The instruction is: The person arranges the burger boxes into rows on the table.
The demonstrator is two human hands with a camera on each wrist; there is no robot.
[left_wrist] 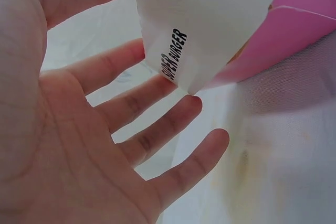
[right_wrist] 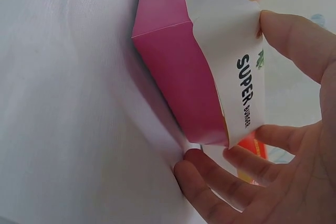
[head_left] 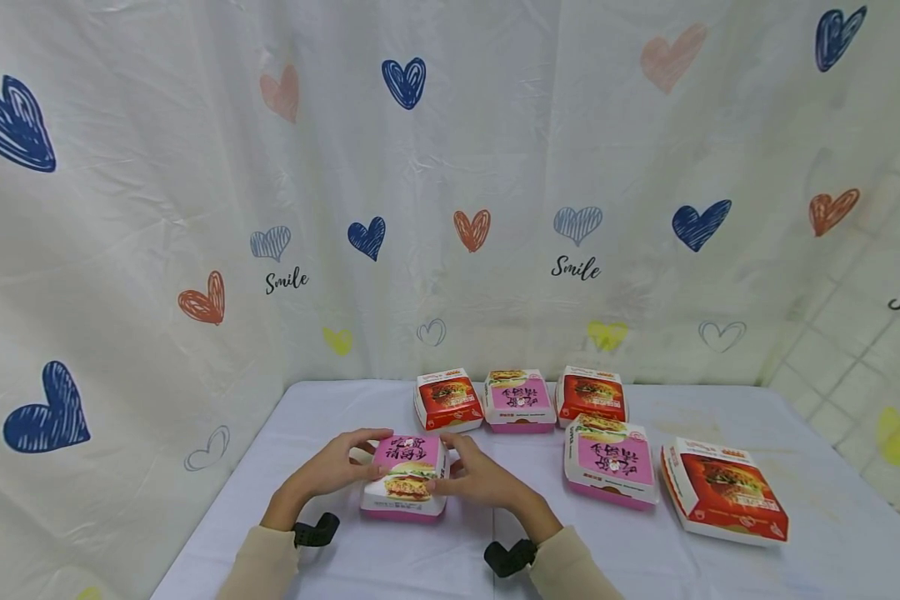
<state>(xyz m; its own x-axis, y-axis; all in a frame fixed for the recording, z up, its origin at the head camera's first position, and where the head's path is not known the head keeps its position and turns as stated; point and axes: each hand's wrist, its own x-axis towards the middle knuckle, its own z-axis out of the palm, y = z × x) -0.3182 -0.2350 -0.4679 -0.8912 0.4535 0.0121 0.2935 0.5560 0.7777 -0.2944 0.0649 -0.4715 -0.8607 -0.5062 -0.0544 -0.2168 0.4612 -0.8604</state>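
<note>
Between both hands, in the head view, a pink and white burger box (head_left: 405, 479) rests at the left of the white table. My left hand (head_left: 335, 463) holds its left side, thumb and forefinger at the edges. On the opposite side my right hand (head_left: 482, 473) grips it likewise, thumb at the near edge. The left wrist view has the box's white flap (left_wrist: 205, 19) lettered SUPER BURGER against the fingertips, the little finger apart from it. In the right wrist view the thumb and forefinger touch the lid's side (right_wrist: 236, 77); the lower fingers (right_wrist: 210, 187) spread near the tabletop.
At the back stand a red burger box (head_left: 448, 400), a pink one (head_left: 520, 402) and another red one (head_left: 591, 395). A pink box (head_left: 612, 458) and a larger-looking red box (head_left: 723, 490) lie to the right. A heart-printed curtain (head_left: 450, 167) hangs behind the table.
</note>
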